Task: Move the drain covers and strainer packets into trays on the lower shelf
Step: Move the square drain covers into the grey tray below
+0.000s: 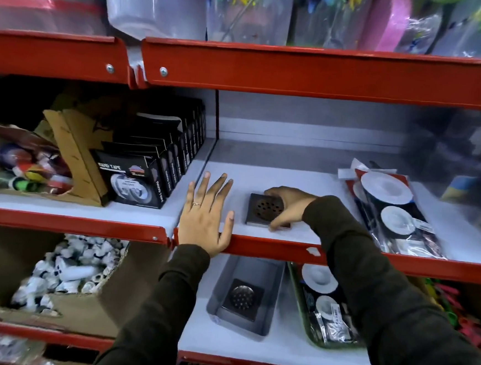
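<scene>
One square drain cover is under my right hand, which curls around it with the thumb at the near edge and the fingers at the far edge; it lies flat on the middle shelf, not yet lifted as far as I can tell. My left hand is spread flat, holding nothing, with the palm on the shelf lip just beside the cover.

I judge the task about half done. On the lower shelf, the grey tray already holds one drain cover, and the green tray beside it holds strainer packets; I see at least one, maybe more under my sleeve. On the middle shelf, to the right, a small pile of strainer packets waits, two or more, I cannot count exactly.
</scene>
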The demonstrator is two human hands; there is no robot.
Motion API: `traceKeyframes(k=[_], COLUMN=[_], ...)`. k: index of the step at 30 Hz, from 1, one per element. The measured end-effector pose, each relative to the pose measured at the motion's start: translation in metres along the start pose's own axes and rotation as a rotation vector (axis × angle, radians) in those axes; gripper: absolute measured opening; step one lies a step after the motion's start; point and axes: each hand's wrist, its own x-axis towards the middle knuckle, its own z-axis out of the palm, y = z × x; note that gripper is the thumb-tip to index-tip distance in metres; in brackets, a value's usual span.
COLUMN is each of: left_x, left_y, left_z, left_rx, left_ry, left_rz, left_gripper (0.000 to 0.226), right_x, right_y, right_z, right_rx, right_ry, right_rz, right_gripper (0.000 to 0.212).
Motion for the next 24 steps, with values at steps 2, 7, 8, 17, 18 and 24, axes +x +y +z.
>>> traceKeyframes(k=[2, 7, 8, 17, 18, 24], left_x=[-0.002, -0.003, -0.002, -0.002, -0.001, 0.000], left_y=[-0.001, -0.002, -0.002, -0.002, -0.002, -0.003], left_z=[0.002, 0.003, 0.003, 0.008, 0.009, 0.011], left_rx=[0.007, 0.030, 0.027, 0.044, 0.043, 0.037], left_ry=[0.026, 0.069, 0.069, 0.103, 0.110, 0.153], left_rz=[0.016, 0.022, 0.026, 0.031, 0.028, 0.021], left_gripper=[0.066, 0.064, 0.064, 0.064, 0.063, 0.063], right_x=[-0.010, -0.069, -0.085, -0.083, -0.062, 0.013], right_y=[-0.002, -0.019, -0.023, -0.019, -0.011, 0.011], right_z=[-0.004, -0.003, 0.000, 0.129, 0.153, 0.246], right_rx=[-0.046, 0.105, 0.165, 0.114, 0.118, 0.030], right_ry=[0.067, 0.199, 0.158, -0.450, -0.396, -0.144], right_rz=[-0.011, -0.123, -0.141, 0.078, 0.096, 0.180], right_gripper=[0.098, 0.097, 0.095, 0.076, 0.074, 0.075])
